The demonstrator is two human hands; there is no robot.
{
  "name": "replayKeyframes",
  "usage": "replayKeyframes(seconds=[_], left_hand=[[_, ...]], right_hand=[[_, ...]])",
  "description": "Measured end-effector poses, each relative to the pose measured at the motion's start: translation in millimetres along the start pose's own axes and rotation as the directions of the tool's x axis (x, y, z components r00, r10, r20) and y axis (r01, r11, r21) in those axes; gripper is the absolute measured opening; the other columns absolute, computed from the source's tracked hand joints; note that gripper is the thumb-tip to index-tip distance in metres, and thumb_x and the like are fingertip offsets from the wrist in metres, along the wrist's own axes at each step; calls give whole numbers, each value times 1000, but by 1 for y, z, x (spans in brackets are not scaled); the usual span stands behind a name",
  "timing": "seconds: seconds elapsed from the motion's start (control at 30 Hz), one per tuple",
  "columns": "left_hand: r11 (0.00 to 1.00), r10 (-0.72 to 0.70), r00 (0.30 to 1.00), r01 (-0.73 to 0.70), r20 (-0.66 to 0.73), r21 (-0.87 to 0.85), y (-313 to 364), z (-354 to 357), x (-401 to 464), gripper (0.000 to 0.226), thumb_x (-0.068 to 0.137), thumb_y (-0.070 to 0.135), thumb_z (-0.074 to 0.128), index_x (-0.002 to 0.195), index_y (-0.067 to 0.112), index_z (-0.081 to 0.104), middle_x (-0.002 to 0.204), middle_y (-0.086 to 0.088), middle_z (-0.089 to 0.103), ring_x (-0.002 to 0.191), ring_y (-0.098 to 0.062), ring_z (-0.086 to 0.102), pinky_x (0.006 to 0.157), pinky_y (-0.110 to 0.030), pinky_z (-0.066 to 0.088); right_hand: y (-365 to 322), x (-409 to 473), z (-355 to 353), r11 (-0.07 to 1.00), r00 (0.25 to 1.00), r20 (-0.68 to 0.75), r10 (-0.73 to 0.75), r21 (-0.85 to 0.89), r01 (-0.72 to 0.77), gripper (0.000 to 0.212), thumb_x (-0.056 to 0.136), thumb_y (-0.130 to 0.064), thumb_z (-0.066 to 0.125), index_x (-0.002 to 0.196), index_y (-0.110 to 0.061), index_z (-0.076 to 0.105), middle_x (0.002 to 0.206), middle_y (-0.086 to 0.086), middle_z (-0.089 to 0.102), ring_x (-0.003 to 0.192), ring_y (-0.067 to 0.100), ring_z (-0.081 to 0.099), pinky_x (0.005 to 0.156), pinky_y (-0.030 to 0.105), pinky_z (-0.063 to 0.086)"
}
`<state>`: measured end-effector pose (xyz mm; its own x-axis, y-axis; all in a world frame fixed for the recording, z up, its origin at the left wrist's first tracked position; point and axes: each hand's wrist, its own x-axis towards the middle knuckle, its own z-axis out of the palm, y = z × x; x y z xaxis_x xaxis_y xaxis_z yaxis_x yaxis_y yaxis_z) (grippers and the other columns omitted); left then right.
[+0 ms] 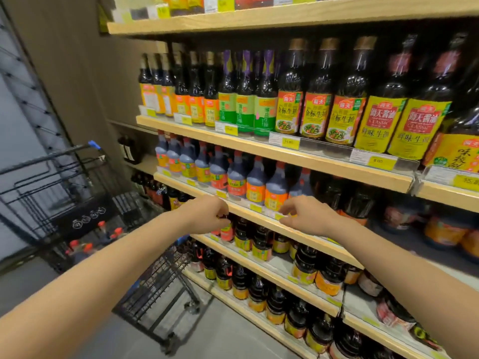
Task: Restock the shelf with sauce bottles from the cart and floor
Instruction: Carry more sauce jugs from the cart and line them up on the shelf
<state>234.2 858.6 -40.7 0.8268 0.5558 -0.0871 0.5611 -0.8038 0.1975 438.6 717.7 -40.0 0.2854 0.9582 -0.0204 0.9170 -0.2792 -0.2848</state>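
My left hand [207,216] is curled around the dark top of a sauce bottle [227,233] with a red-orange label. The bottle stands upright at the front left of a low shelf level, just under a wooden shelf edge [248,212]. My right hand [308,216] hovers in front of the same shelf edge with its fingers apart and nothing in it. Its fingertips are near the yellow price tags. Several red-capped sauce bottles [103,230] stand in the black wire cart [64,177] at the left.
The shelf unit fills the right side, with tall soy sauce bottles [313,99] above and jug-shaped bottles [237,177] under them. Squat dark bottles [305,268] sit lower down. The cart's lower basket and wheels [191,305] stand close to the bottom shelf. Grey floor lies below.
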Motion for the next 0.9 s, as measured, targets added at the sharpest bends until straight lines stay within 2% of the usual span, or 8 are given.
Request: replayKeyframes(seconds=[0.1, 0.3, 0.4, 0.47, 0.57, 0.67, 0.77, 0.9], left_hand=[[993, -115, 993, 115, -15, -18, -29, -4, -44, 38, 90, 37, 53, 120, 14, 60, 119, -4, 65, 106, -21, 61, 89, -37, 50], [948, -317, 946, 318, -62, 8, -94, -19, -115, 33, 89, 34, 54, 111, 13, 65, 109, -4, 67, 101, -24, 62, 88, -38, 51], [923, -384, 920, 385, -80, 6, -132, -25, -140, 28, 88, 34, 54, 98, 11, 67, 99, -6, 69, 93, -25, 64, 81, -37, 52], [908, -416, 906, 419, -81, 15, -160, -30, -150, 24, 88, 35, 55, 92, 13, 64, 95, -5, 66, 94, -26, 63, 80, -38, 50], [888, -458, 883, 460, -106, -4, -200, -39, -160, 30, 88, 36, 57, 105, 13, 65, 105, -3, 66, 98, -23, 61, 85, -39, 51], [872, -487, 863, 489, -133, -20, -244, -44, -166, 29, 88, 33, 57, 105, 12, 66, 106, -5, 68, 97, -23, 63, 85, -38, 52], [851, -525, 846, 525, -89, -26, -285, -45, -166, 25, 89, 33, 55, 100, 13, 65, 99, -6, 66, 98, -26, 63, 86, -40, 53], [842, -540, 839, 538, -62, -48, -327, -46, -156, 34, 90, 33, 53, 117, 13, 62, 115, -4, 66, 102, -19, 62, 89, -34, 52]], right_hand=[[-32, 14, 14, 995, 995, 26, -97, 37, 96, 37, 86, -36, 59, 119, -20, 62, 122, -1, 64, 108, 17, 60, 92, 35, 50], [-113, 53, 32, 959, 954, 94, -284, 56, 279, 35, 88, -29, 60, 119, -13, 63, 121, 4, 65, 108, 20, 61, 92, 32, 48], [-155, 79, 42, 935, 927, 121, -354, 44, 351, 33, 87, -28, 59, 115, -11, 64, 118, 5, 67, 106, 22, 61, 92, 38, 49], [-184, 99, 50, 916, 904, 148, -402, 53, 399, 34, 87, -27, 59, 116, -10, 64, 118, 6, 66, 107, 22, 61, 93, 37, 49], [-227, 133, 61, 880, 862, 180, -474, 52, 472, 30, 88, -27, 59, 111, -9, 67, 113, 7, 69, 104, 22, 61, 90, 33, 48], [-265, 170, 72, 856, 831, 206, -516, 74, 512, 28, 88, -29, 59, 107, -10, 68, 109, 4, 69, 99, 19, 62, 86, 31, 49], [-293, 206, 88, 851, 821, 226, -523, 92, 517, 30, 87, -32, 59, 112, -16, 65, 112, -1, 66, 95, 14, 59, 85, 28, 48], [-316, 249, 110, 853, 813, 258, -522, 128, 507, 31, 86, -33, 61, 112, -17, 65, 113, 0, 67, 98, 15, 60, 90, 34, 51]])
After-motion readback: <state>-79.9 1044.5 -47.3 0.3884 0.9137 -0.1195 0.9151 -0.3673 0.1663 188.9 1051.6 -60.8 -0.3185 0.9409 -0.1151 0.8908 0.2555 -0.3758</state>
